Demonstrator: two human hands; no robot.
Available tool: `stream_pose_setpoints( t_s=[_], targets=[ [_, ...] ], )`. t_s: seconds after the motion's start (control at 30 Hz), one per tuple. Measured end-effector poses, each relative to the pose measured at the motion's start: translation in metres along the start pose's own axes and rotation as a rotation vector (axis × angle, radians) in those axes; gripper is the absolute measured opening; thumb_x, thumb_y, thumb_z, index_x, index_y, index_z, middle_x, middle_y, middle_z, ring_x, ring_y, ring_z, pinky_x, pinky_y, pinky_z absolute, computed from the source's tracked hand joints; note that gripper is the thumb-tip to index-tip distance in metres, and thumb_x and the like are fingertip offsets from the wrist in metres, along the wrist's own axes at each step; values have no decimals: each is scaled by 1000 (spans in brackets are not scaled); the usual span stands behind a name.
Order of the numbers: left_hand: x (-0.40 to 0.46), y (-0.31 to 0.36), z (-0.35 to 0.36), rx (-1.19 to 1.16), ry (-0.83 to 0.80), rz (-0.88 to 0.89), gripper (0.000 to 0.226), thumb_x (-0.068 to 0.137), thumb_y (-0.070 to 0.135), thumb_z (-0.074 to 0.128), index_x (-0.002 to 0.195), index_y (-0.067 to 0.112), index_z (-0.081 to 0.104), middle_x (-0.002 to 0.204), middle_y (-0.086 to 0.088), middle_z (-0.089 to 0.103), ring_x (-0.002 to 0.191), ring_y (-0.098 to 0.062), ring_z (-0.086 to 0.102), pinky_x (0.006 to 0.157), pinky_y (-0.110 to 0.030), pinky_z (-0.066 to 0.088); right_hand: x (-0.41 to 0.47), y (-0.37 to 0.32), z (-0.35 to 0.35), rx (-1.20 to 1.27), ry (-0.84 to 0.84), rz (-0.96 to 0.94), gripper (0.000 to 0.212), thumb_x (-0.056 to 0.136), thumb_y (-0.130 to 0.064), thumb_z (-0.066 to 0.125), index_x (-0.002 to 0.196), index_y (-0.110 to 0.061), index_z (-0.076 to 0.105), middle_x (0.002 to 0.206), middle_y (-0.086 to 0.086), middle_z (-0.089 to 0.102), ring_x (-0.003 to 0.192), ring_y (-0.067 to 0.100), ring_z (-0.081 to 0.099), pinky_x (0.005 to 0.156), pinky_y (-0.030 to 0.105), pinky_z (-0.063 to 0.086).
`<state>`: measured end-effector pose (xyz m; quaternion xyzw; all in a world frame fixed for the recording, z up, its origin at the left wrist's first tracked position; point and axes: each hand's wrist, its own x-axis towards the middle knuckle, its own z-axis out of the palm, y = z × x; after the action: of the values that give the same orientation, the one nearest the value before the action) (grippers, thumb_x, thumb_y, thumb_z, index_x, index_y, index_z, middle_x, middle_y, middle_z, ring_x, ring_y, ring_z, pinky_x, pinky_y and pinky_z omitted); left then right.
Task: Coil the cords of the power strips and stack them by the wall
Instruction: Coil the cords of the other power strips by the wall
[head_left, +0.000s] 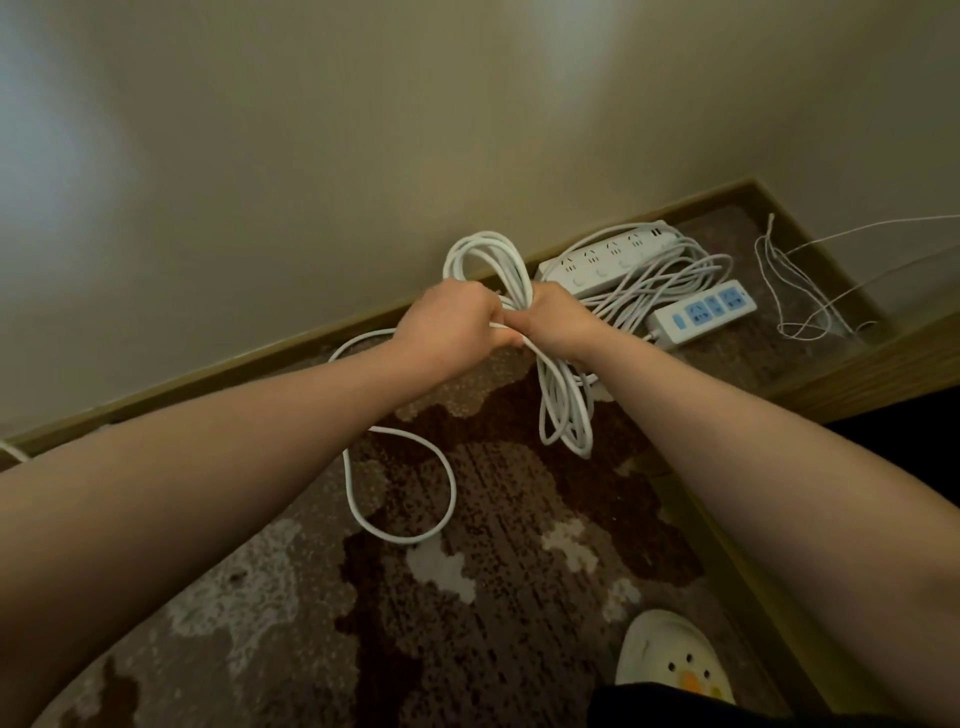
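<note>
From my remote seat, the biggest thing I see is the plain cream wall (363, 130), with a dull olive-brown skirting board (218, 374) running along its foot. Below that lies the brown and grey patterned carpet (493, 597).

Both bare forearms reach in from the lower corners and meet at mid-frame. The left hand (449, 319) and the right hand (558, 322) are clenched side by side around the middle of a coiled white power cord (563, 410); its loops stick up above the fists toward the wall and hang down below them. A loose run of the same white cord (405, 530) trails off the left hand and curls in an open loop on the carpet.

Just beyond the right hand, against the skirting, a long white power strip with a row of round buttons (602, 260) lies on a heap of white cord. Beside it rests a shorter white power strip with blue socket faces (704, 312). I can read no brand or lettering on either.

Farther right, a thin white wire (795, 291) straggles across the carpet. At the bottom edge sits a cream perforated clog (670, 660).
</note>
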<state>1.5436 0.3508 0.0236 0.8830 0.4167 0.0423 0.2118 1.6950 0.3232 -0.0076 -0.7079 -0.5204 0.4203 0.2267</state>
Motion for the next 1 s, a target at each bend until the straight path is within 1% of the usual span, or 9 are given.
stream_pose_setpoints(
  t_s=[0.13, 0.2, 0.3, 0.4, 0.47, 0.6, 0.73, 0.87, 1.0],
  targets=[
    [-1, 0, 6, -165, -20, -94, 22, 80, 35, 71, 61, 25, 66, 57, 9, 60, 60, -10, 58, 54, -27, 42, -3, -1, 0, 67, -5, 0, 30, 87, -28, 68, 62, -17, 58, 43, -6, 55, 40, 3, 50, 47, 23, 42],
    [0, -1, 8, -229, -6, -140, 23, 78, 32, 73, 57, 25, 67, 53, 17, 56, 59, -4, 57, 52, -21, 39, -5, -1, 0, 146, -16, -13, 32, 92, -33, 65, 64, -17, 60, 46, -2, 57, 40, 7, 52, 45, 22, 44],
    [2, -1, 5, -172, 15, -219, 28, 71, 46, 75, 60, 20, 70, 58, 8, 63, 61, -11, 61, 53, -27, 44, -9, -1, 0, 142, -13, -50, 43, 96, -46, 57, 65, -18, 61, 46, -2, 58, 40, 8, 54, 45, 19, 45],
    [2, -5, 1, -57, 72, -328, 47, 59, 66, 73, 56, 20, 63, 53, 4, 59, 53, -13, 57, 44, -25, 34, -12, 1, -2, 178, -12, -88, 46, 95, -52, 56, 67, -17, 63, 50, -4, 61, 44, 7, 57, 48, 18, 48],
    [4, -8, -2, -98, 49, -361, 48, 61, 65, 73, 58, 18, 64, 55, 2, 62, 54, -14, 59, 46, -28, 40, -11, 4, -6, 251, -51, -84, 42, 94, -52, 58, 74, -15, 65, 56, -3, 63, 47, 10, 57, 50, 20, 49],
    [11, -15, -10, -304, -17, -286, 34, 76, 45, 73, 62, 14, 71, 60, 1, 68, 55, -8, 59, 52, -26, 41, -11, 7, -15, 356, -150, -35, 26, 88, -40, 71, 81, -16, 66, 60, 1, 59, 49, 12, 52, 51, 24, 46],
    [14, -20, -15, -301, -50, -197, 16, 78, 35, 73, 68, 24, 69, 62, 10, 67, 62, 0, 60, 57, -22, 40, -10, 8, -23, 359, -265, 12, 17, 85, -22, 75, 79, -12, 64, 62, 5, 57, 49, 15, 51, 48, 24, 45],
    [12, -33, -25, -112, 8, -157, 23, 75, 38, 75, 73, 25, 56, 67, 8, 61, 64, -10, 57, 53, -29, 41, -7, 8, -28, 137, -270, 35, 18, 82, -7, 65, 67, -10, 57, 50, 1, 56, 42, 13, 52, 47, 23, 45],
    [8, -31, -28, -113, 39, -5, 22, 80, 32, 72, 74, 23, 53, 66, 8, 60, 63, -10, 57, 52, -29, 41, -3, 7, -27, -108, -255, 8, 17, 77, -5, 64, 68, -18, 57, 51, -6, 58, 46, 9, 55, 52, 26, 45]
  ],
)
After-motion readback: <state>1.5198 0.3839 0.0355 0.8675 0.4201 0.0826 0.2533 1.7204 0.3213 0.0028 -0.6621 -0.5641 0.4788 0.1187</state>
